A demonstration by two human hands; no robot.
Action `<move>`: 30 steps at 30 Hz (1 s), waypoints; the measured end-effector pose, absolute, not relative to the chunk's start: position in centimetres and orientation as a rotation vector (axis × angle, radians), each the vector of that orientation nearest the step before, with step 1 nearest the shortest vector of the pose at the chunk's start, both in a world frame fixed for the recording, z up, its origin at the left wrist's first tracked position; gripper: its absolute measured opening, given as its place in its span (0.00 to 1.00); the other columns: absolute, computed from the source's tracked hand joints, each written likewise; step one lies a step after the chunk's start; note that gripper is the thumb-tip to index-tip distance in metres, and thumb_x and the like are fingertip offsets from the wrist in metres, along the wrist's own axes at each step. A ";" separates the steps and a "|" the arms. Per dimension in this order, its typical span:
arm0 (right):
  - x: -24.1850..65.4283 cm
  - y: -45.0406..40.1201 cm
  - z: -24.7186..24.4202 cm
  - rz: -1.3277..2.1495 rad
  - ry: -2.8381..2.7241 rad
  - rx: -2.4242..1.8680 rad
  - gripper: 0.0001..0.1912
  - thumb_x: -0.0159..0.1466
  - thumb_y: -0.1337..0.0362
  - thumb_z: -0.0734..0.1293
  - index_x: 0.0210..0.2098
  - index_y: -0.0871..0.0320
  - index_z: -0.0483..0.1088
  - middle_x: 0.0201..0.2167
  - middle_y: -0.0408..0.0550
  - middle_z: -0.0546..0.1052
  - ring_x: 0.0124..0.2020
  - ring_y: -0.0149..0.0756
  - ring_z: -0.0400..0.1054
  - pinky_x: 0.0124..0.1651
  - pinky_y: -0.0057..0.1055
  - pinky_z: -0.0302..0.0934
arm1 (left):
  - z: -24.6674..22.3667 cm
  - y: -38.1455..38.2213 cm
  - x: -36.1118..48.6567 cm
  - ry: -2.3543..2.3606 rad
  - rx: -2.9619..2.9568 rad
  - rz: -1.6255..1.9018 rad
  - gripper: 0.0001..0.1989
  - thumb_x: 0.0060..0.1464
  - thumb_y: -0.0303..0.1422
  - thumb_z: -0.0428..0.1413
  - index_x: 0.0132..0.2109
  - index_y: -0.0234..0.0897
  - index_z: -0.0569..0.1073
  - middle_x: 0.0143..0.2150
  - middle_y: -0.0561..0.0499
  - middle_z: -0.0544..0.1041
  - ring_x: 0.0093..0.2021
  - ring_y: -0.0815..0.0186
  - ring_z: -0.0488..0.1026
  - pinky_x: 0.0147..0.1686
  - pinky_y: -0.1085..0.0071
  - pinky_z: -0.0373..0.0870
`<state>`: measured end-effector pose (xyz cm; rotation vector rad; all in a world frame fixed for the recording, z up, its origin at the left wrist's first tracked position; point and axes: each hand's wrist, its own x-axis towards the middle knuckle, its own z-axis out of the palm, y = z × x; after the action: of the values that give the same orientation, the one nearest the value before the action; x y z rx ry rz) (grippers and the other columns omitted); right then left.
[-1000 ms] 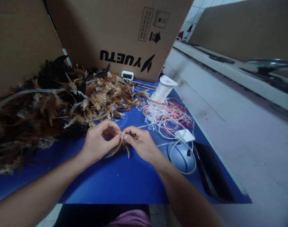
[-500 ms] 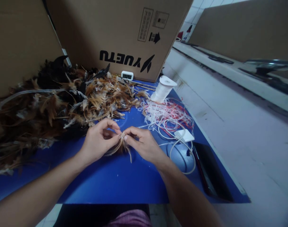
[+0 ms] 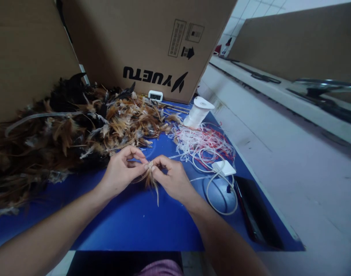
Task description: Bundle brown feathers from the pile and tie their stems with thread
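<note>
A small bunch of brown and tan feathers (image 3: 150, 178) hangs tips down above the blue table (image 3: 129, 226), at the middle of the view. My left hand (image 3: 124, 165) pinches its top end from the left, thumb against fingers. From the other side my right hand (image 3: 173, 175) grips the same end, its thumb and forefinger closed on it. The fingertips of both hands nearly meet there and partly cover the quill ends. Behind my hands lies a large heap of brown and black feathers (image 3: 120, 119).
Right of the heap stands a white spool (image 3: 198, 112) beside tangled white and red strings (image 3: 205, 140). A white charger with a cable (image 3: 224, 168) and a dark phone (image 3: 258, 212) lie at the right edge. Cardboard boxes (image 3: 106, 42) and a small digital display (image 3: 155, 95) stand behind.
Both hands keep their pinch on the feather bunch, with only slight finger movement. The whole scene sits slightly lower in the view as the camera tilts.
</note>
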<state>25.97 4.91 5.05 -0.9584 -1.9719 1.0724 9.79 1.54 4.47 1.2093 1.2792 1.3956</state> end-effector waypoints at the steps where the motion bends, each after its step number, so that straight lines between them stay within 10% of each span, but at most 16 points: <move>1: 25.9 4.9 4.9 1.079 -1.960 -0.972 0.05 0.60 0.67 0.62 0.29 0.58 0.69 0.23 0.39 0.71 0.26 0.27 0.63 0.31 0.24 0.57 | 4.5 1.5 9.8 1.273 1.177 1.392 0.13 0.42 0.30 0.65 0.34 0.36 0.69 0.30 0.54 0.75 0.25 0.73 0.73 0.25 0.79 0.71; 30: 25.5 5.0 5.0 0.976 -1.916 -1.088 0.06 0.59 0.66 0.61 0.27 0.57 0.68 0.20 0.39 0.70 0.22 0.28 0.63 0.28 0.24 0.57 | 4.3 1.8 10.0 1.081 0.766 1.421 0.14 0.40 0.27 0.66 0.33 0.36 0.69 0.27 0.57 0.73 0.28 0.73 0.74 0.33 0.75 0.73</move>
<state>25.52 4.95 5.03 -1.0877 -1.9164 0.9761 9.98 1.85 4.29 0.7659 1.0810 1.4209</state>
